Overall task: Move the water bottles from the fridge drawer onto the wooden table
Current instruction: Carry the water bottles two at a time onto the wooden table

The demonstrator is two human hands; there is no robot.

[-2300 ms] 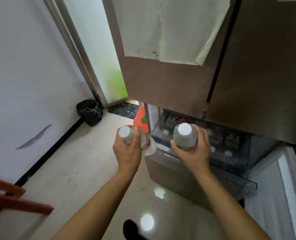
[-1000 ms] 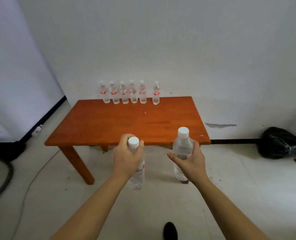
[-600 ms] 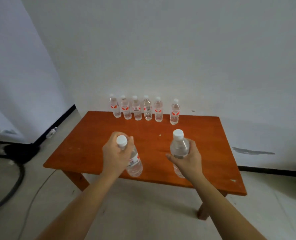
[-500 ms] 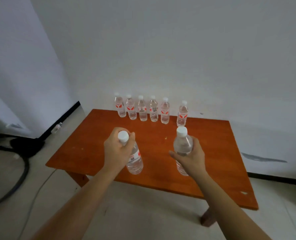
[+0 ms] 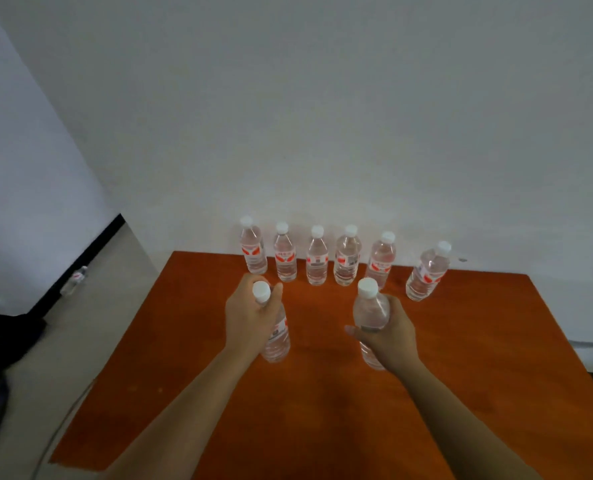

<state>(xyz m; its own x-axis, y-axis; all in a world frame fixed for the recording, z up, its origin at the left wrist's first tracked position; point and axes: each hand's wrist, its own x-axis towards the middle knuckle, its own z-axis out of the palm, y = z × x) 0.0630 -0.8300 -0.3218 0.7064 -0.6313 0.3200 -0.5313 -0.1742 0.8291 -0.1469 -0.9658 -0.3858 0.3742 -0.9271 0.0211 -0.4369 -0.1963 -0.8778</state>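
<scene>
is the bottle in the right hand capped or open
Capped: a white cap sits on the bottle held upright in the right hand.

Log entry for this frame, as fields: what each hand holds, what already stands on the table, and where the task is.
hand 1: left hand grips the left bottle near its top, cap showing
hand 2: right hand grips the right bottle round its body
surface: wooden table
already placed: row of six bottles standing along the far edge, the rightmost set apart
status: both held bottles are over the table; contact with the top unclear
off table: floor bottle by the left wall
</scene>
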